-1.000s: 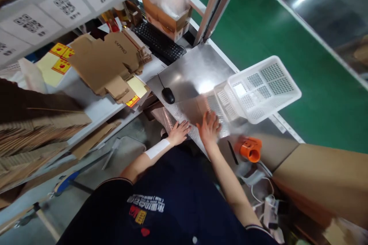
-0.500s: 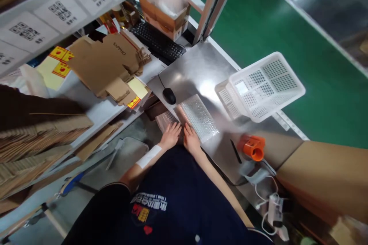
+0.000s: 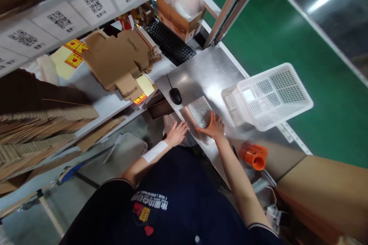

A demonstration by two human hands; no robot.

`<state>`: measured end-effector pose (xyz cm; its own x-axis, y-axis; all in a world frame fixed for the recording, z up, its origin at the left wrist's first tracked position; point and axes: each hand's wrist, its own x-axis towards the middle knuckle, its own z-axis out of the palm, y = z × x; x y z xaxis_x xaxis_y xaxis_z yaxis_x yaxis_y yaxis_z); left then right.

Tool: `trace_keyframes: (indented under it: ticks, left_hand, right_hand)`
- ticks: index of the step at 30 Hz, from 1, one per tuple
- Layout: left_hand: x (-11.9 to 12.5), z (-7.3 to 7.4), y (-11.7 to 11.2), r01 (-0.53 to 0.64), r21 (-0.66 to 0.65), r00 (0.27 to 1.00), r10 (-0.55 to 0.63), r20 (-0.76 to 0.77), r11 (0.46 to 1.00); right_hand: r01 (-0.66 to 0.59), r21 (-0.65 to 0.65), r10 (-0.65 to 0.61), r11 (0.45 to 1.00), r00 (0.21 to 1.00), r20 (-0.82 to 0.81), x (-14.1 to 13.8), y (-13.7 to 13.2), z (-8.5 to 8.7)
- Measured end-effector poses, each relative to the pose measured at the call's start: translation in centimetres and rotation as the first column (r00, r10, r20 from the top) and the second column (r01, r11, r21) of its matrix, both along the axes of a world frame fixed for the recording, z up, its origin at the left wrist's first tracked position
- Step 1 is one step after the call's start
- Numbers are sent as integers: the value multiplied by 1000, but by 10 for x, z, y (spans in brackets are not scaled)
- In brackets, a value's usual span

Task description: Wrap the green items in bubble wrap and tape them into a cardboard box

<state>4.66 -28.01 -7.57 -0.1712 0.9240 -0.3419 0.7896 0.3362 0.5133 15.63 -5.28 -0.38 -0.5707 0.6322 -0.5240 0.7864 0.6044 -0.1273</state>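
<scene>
Bubble wrap lies on the metal tabletop, and part of it hangs over the near edge toward my body. My left hand rests on the hanging part, with its fingers stretched out and slightly apart. Over the part on the tabletop is my right hand, thumb and fingers spread wide; whether it touches the wrap I cannot tell. Just beyond the wrap sits a black computer mouse. Whatever is inside or under the bubble wrap is hidden.
A white perforated basket stands at the table's far right. An orange tape dispenser sits nearer me, beside a large cardboard box. Flattened cartons cover the left shelf, and a keyboard lies behind.
My right hand has moved right from the wrap's near edge and its fingers have spread. My left hand stays at the hanging part. The view has shifted slightly.
</scene>
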Motion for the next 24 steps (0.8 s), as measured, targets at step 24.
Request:
trace_keyframes:
  ticks: [24]
  left_hand:
    - [-16,-11,7,30,101,977,-50,209,994]
  right_hand:
    - [-197,204,268,959,866,-422,22,-138,-37]
